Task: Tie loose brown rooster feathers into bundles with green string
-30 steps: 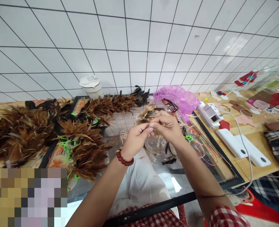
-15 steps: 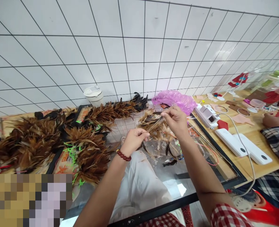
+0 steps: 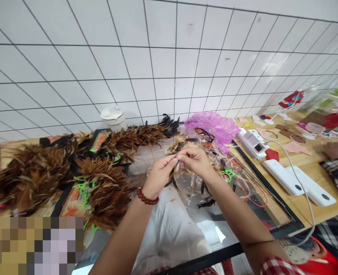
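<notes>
My left hand (image 3: 160, 175), with a dark red bead bracelet (image 3: 147, 196) at the wrist, meets my right hand (image 3: 196, 162) above the glass tabletop (image 3: 191, 217). Thumbs and fingers of both hands pinch together at one spot. A small pale feather (image 3: 178, 166) shows between the fingertips; most of it is hidden. Behind and below the hands lie loose brown and tan feathers (image 3: 183, 142), partly covered by my right hand. A few dark feathers (image 3: 206, 202) rest on the glass nearer to me.
Brown feather bundles (image 3: 105, 187) with green ties fill the left side. A white lidded cup (image 3: 113, 117) stands by the tiled wall. At right are a pink plastic bag (image 3: 214, 125), glasses (image 3: 204, 134), green strings (image 3: 228, 175), white power banks (image 3: 299, 182) and another person's sleeve (image 3: 337, 173).
My right hand has come down and left to meet my left hand. The feather stretched between them before is now mostly hidden at the joined fingertips. Glasses and green strings are uncovered.
</notes>
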